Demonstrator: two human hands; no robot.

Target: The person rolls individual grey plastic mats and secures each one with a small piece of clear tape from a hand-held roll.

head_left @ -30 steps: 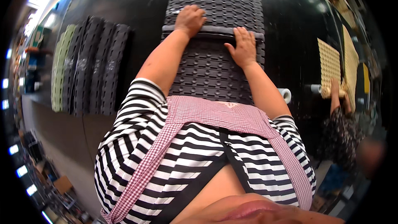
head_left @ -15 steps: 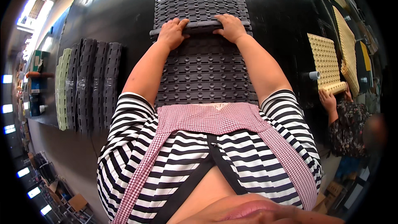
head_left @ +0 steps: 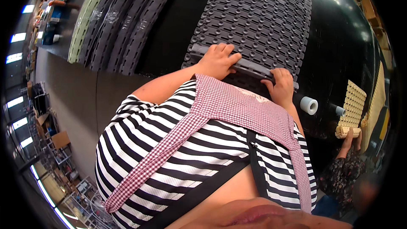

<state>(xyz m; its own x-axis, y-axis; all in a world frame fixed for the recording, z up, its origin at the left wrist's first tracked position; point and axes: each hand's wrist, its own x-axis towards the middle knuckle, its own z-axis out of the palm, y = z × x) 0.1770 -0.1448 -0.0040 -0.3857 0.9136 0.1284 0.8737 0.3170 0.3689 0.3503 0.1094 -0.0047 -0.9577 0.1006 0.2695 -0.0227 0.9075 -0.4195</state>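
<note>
A dark grey studded rubber mat (head_left: 258, 21) lies spread on the black table (head_left: 339, 59). Its near end is curled into a tight roll (head_left: 250, 65) close to my body. My left hand (head_left: 217, 60) grips the left part of that roll, fingers wrapped over its top. My right hand (head_left: 280, 85) holds the roll's right end, near the mat's edge. Below both hands my striped top and red checked apron hide the table's near edge.
Several rolled mats, dark grey (head_left: 127, 25) and one pale green (head_left: 85, 19), lie side by side at the left. A white tube (head_left: 309, 105) sits right of my right hand. Another person's hand (head_left: 349, 138) rolls a yellow mat (head_left: 354, 106) at the far right.
My hands have drawn the rolled end of the grey mat closer to my body, and my head has turned, so the mat now lies slanted in view.
</note>
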